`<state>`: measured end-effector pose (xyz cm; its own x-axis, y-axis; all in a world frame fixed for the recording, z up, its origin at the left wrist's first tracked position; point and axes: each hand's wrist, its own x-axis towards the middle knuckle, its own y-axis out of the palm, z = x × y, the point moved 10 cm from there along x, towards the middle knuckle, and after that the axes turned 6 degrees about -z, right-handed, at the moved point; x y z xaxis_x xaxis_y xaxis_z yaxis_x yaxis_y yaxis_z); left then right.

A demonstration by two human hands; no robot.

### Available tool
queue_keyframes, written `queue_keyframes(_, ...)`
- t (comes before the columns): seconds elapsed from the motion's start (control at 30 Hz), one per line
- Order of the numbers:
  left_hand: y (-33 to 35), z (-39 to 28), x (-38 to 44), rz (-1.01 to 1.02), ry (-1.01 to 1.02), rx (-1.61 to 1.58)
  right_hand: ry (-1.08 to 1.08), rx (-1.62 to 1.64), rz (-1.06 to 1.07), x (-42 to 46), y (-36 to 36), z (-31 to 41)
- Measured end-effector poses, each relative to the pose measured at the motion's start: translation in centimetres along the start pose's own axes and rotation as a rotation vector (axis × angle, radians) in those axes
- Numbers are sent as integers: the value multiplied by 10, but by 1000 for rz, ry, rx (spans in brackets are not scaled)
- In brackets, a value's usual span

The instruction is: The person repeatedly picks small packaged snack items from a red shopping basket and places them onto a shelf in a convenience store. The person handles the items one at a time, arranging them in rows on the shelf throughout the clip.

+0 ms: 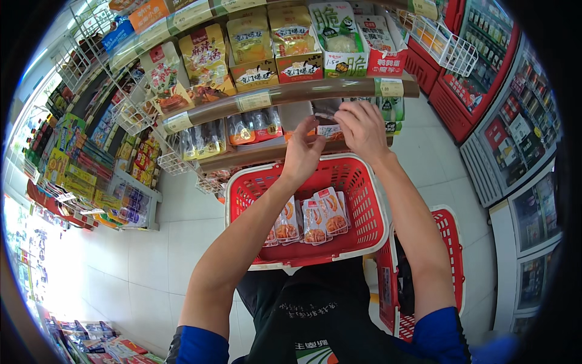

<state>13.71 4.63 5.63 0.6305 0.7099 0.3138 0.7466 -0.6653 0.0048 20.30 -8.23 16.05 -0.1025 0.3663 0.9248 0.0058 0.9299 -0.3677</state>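
My left hand (303, 150) is at the front of the lower shelf, thumb and index finger apart, with no item visible between them. To its right, my right hand (363, 129) has its fingertips bunched at an open display box (330, 132) under the shelf lip. A thin, clear edge shows between the two hands; I cannot tell whether it is held. Below my forearms is a red plastic shopping basket (363, 182) with a white rim. Several flat snack packets (331, 211) with food pictures lie inside it, partly covered by my left forearm.
Boxed snack pouches (295, 41) line the upper shelf, behind a brown price rail (291, 98). A second red basket (448, 255) stands on the tiled floor (145, 259) at right. Wire racks (136, 111) hang at left; drink coolers (514, 132) stand at right.
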Motion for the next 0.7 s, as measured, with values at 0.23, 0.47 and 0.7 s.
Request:
queue_keyframes(0.23, -12, -42, -25, -49, 382, 351, -72, 133, 72, -9, -31, 47)
queue_keyframes(0.47, -5, -42, -74, 143, 152, 122, 399, 435, -93, -22, -66, 51)
queue_keyframes(0.7, 12, 11, -120, 4, -466, -585, 882, 562, -16, -101, -19, 32)
